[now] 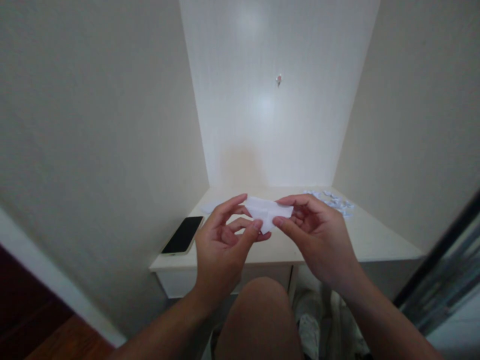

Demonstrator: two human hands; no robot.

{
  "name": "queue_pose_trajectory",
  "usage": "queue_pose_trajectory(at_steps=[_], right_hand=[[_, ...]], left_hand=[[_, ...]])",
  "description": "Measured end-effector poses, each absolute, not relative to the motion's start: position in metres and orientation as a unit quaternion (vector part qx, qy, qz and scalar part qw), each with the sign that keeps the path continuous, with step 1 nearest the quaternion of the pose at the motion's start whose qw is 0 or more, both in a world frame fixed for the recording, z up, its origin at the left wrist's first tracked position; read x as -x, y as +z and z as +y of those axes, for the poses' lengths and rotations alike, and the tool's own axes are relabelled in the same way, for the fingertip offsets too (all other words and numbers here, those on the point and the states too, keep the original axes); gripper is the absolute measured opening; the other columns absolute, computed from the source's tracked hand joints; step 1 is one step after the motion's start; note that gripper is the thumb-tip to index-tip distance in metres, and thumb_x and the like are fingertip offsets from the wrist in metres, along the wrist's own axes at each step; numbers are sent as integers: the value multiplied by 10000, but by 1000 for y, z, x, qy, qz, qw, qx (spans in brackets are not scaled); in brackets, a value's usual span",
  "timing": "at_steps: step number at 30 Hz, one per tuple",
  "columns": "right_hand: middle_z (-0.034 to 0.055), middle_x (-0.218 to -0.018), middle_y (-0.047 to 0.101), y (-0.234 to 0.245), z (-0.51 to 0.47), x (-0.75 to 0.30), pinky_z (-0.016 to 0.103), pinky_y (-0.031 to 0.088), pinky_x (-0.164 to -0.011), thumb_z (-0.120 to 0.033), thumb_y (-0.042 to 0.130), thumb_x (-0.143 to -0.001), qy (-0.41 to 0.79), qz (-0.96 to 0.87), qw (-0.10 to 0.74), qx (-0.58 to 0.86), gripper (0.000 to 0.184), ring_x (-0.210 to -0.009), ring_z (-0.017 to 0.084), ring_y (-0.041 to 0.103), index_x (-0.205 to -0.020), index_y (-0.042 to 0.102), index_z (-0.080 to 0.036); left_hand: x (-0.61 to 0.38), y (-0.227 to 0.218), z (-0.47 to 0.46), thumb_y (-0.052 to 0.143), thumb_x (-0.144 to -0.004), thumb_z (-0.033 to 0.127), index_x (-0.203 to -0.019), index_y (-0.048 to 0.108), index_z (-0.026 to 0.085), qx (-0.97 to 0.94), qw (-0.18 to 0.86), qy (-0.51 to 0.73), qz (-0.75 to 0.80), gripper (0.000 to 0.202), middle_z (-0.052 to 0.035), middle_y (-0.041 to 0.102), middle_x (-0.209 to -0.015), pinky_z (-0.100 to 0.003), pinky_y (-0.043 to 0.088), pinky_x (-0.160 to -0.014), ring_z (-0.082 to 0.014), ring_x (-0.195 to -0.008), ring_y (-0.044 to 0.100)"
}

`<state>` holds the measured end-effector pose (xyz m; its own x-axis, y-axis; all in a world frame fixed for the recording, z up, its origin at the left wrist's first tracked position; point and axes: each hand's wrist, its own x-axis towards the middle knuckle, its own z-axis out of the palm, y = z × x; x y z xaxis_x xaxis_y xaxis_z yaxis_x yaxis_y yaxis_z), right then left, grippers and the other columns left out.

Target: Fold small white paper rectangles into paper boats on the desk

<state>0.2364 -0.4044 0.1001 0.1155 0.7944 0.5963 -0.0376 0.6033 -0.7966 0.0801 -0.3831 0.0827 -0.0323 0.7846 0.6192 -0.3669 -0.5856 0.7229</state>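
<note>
A small folded piece of white paper (pixel 267 212) is held up over the front of a white desk (pixel 375 237). My left hand (pixel 225 242) pinches its left and lower edge between thumb and fingers. My right hand (pixel 317 235) grips the paper's right end, thumb below and forefinger on top. Both hands are closed on the paper, a little above the desk surface.
A black phone (pixel 183 235) lies face up at the desk's left front edge. Several small folded paper pieces (pixel 333 200) are scattered at the back right. Walls close in the desk on three sides. My bare knee (pixel 260 315) is below the desk's front.
</note>
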Motion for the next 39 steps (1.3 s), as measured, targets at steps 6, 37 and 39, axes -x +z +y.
queue_pose_trajectory(at_steps=[6, 37, 39], right_hand=[[41, -978, 740, 101, -408, -219, 311, 573, -708, -162, 769, -815, 265, -633, 636, 352, 298, -761, 149, 663, -1102, 716, -222], [20, -1005, 728, 50, -380, -265, 290, 559, -733, -107, 705, -911, 146, -709, 579, 375, 321, -833, 140, 656, -1191, 744, -261], [16, -985, 724, 47, -379, -268, 297, 551, -740, -118, 705, -915, 177, -700, 582, 374, 308, -828, 142, 650, -1183, 743, -266]], left_hand=[[-63, 75, -390, 848, -767, 149, -1147, 632, 224, -544, 415, 705, 189, 444, -5, 593, -1052, -362, 716, -653, -157, -768, 753], [-96, 40, -364, 833, -785, 83, -1138, 765, 232, -585, 413, 653, 247, 389, 7, 686, -947, -346, 726, -732, -130, -730, 742], [-98, 39, -364, 852, -760, 88, -1126, 757, 225, -575, 421, 649, 267, 402, 13, 670, -943, -365, 730, -703, -147, -716, 754]])
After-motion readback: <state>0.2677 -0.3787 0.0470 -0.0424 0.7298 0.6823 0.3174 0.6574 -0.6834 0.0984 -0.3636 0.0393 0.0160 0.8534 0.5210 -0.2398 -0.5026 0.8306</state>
